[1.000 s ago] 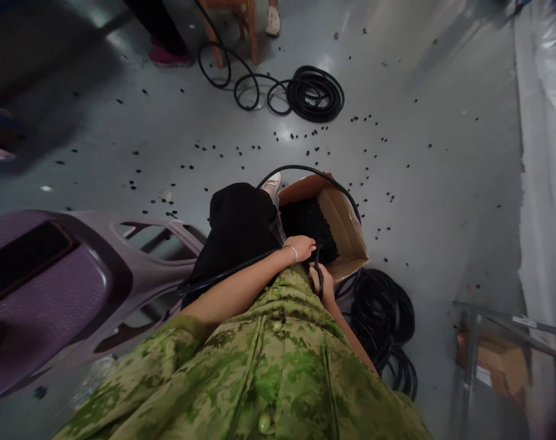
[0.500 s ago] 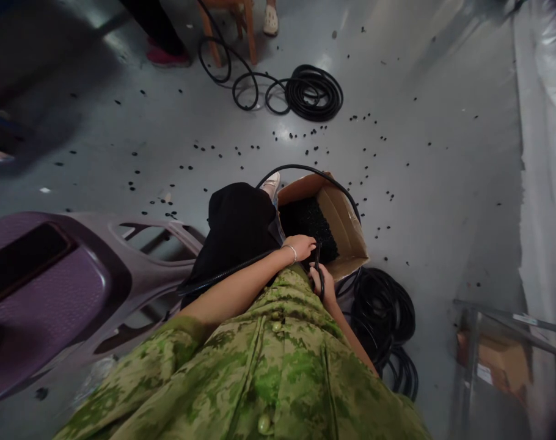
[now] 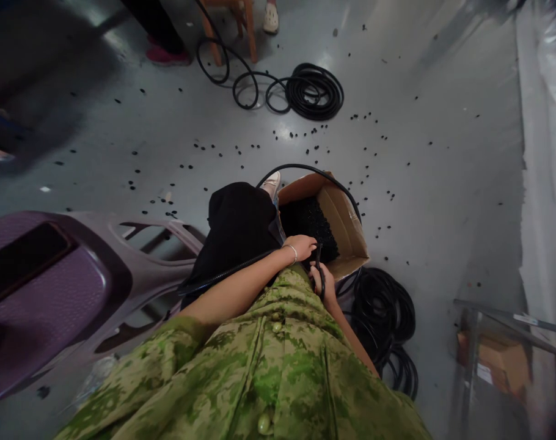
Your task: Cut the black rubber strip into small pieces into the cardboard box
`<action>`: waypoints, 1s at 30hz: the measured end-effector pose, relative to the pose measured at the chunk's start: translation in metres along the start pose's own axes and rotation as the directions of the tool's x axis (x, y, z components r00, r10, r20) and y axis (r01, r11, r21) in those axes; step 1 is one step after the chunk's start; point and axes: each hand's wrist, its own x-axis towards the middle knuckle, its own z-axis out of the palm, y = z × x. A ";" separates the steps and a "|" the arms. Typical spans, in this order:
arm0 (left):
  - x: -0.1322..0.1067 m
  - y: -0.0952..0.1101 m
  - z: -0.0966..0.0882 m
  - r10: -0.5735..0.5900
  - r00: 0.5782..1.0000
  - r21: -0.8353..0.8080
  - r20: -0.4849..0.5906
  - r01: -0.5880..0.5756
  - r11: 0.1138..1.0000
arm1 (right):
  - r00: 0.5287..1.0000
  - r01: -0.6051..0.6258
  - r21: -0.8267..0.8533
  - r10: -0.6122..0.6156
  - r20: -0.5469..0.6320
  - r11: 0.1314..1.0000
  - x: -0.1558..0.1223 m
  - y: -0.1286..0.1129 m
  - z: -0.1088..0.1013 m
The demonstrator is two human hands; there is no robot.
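My left hand (image 3: 300,247), a bracelet at its wrist, is closed above the near part of an open cardboard box (image 3: 344,223). A black hose (image 3: 223,278) runs along the left forearm to this hand; the part in the fingers is mostly hidden. My right hand (image 3: 324,282) is wrapped round black-handled scissors (image 3: 322,278), their blades pointing up beside the left fingertips. Inside the box lies a heap of small black pieces (image 3: 312,223). Another stretch of hose arches over the box's far rim.
Coiled black hose (image 3: 383,305) lies right of the box; a second coil (image 3: 314,91) lies farther off near a wooden stool (image 3: 248,30) and other people's feet. Small black pieces dot the grey floor. At left stands a purple plastic chair (image 3: 90,275) with a dark phone-like slab (image 3: 25,260).
Both hands stay in nearly the same place. The scissors have shifted very slightly; the view has moved a touch.
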 end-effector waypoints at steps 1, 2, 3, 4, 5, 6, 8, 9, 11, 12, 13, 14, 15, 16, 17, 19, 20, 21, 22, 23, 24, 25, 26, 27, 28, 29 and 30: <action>0.000 0.000 0.000 0.002 1.000 0.000 0.000 -0.002 1.000 | 1.000 0.002 -0.005 -0.002 0.003 1.000 0.000 0.001 0.000; 0.000 0.000 0.000 0.003 1.000 0.000 0.000 -0.003 1.000 | 1.000 0.004 -0.010 -0.004 0.008 1.000 0.000 0.001 -0.001; 0.000 0.000 0.000 0.005 1.000 -0.001 0.000 -0.005 1.000 | 1.000 0.006 -0.017 -0.006 0.012 1.000 0.000 0.002 -0.001; 0.001 -0.001 0.001 0.006 1.000 0.000 0.002 -0.006 1.000 | 1.000 0.010 -0.026 -0.010 0.014 1.000 0.000 0.003 -0.002; 0.002 -0.001 0.001 0.006 1.000 0.001 0.005 -0.006 1.000 | 1.000 0.014 -0.038 -0.014 0.015 0.999 0.000 0.004 -0.002; 0.002 -0.001 0.001 0.006 1.000 0.002 0.008 -0.006 1.000 | 1.000 0.021 -0.054 -0.020 0.013 0.998 0.000 0.005 -0.002; 0.004 -0.002 0.002 0.006 1.000 0.007 0.016 -0.006 1.000 | 0.999 0.038 -0.098 -0.038 0.004 0.994 0.001 0.008 -0.002; 0.004 -0.002 0.002 0.006 1.000 0.013 0.020 -0.006 1.000 | 0.999 0.048 -0.122 -0.048 0.000 0.991 0.002 0.009 -0.002; 0.005 -0.002 0.002 0.004 0.999 0.029 0.032 -0.005 1.000 | 0.997 0.069 -0.163 -0.072 -0.012 0.984 0.003 0.013 0.000; 0.006 -0.002 0.003 0.002 0.999 0.039 0.041 -0.004 0.999 | 0.996 0.079 -0.181 -0.084 -0.021 0.980 0.004 0.016 0.001; 0.007 -0.002 0.003 0.000 0.999 0.048 0.048 -0.003 0.999 | 0.995 0.088 -0.197 -0.096 -0.030 0.976 0.005 0.018 0.002; 0.008 -0.002 0.004 -0.001 0.999 0.055 0.053 -0.002 0.998 | 0.993 0.097 -0.211 -0.107 -0.039 0.973 0.006 0.020 0.004; 0.009 -0.003 0.004 -0.001 0.998 0.059 0.056 -0.002 0.998 | 0.992 0.104 -0.225 -0.117 -0.047 0.969 0.006 0.022 0.005; 0.010 -0.003 0.005 -0.003 0.998 0.062 0.057 -0.001 0.998 | 0.991 0.109 -0.238 -0.125 -0.053 0.965 0.007 0.024 0.006; 0.012 -0.004 0.006 -0.003 0.999 0.064 0.054 0.000 0.998 | 0.990 0.110 -0.250 -0.128 -0.059 0.962 0.008 0.025 0.007; 0.015 -0.005 0.008 -0.010 0.999 0.069 0.047 0.006 0.998 | 0.990 0.101 -0.277 -0.124 -0.068 0.956 0.009 0.028 0.008; 0.016 -0.005 0.008 -0.015 0.999 0.076 0.047 0.011 0.997 | 0.990 0.093 -0.291 -0.118 -0.072 0.952 0.010 0.028 0.009; 0.016 -0.003 0.009 -0.024 0.999 0.086 0.048 0.020 0.996 | 0.991 0.084 -0.301 -0.111 -0.076 0.950 0.011 0.029 0.010; 0.015 -0.001 0.009 -0.033 0.998 0.100 0.051 0.028 0.995 | 0.991 0.076 -0.306 -0.105 -0.079 0.949 0.011 0.029 0.010; 0.013 0.002 0.009 -0.040 0.998 0.121 0.050 0.033 0.992 | 0.992 0.069 -0.304 -0.099 -0.084 0.950 0.012 0.029 0.010; 0.010 0.005 0.009 -0.038 0.999 0.150 0.037 0.032 0.988 | 0.992 0.066 -0.294 -0.095 -0.088 0.953 0.012 0.029 0.010; 0.005 0.010 0.009 -0.030 1.000 0.186 0.007 0.028 0.982 | 0.991 0.062 -0.278 -0.092 -0.095 0.959 0.013 0.028 0.010; 0.000 0.015 0.009 -0.022 0.999 0.227 -0.034 0.029 0.973 | 0.991 0.058 -0.257 -0.088 -0.105 0.965 0.013 0.028 0.010; -0.006 0.019 0.009 -0.018 0.997 0.269 -0.079 0.039 0.962 | 0.990 0.053 -0.231 -0.081 -0.116 0.971 0.013 0.027 0.010; -0.012 0.023 0.008 -0.025 0.993 0.304 -0.119 0.060 0.951 | 0.989 0.046 -0.205 -0.073 -0.127 0.978 0.013 0.027 0.010; -0.018 0.026 0.007 -0.043 0.989 0.326 -0.140 0.087 0.941 | 0.988 0.039 -0.180 -0.064 -0.137 0.983 0.013 0.026 0.010; -0.022 0.027 0.007 -0.065 0.988 0.334 -0.143 0.110 0.936 | 0.988 0.031 -0.161 -0.055 -0.144 0.986 0.013 0.025 0.009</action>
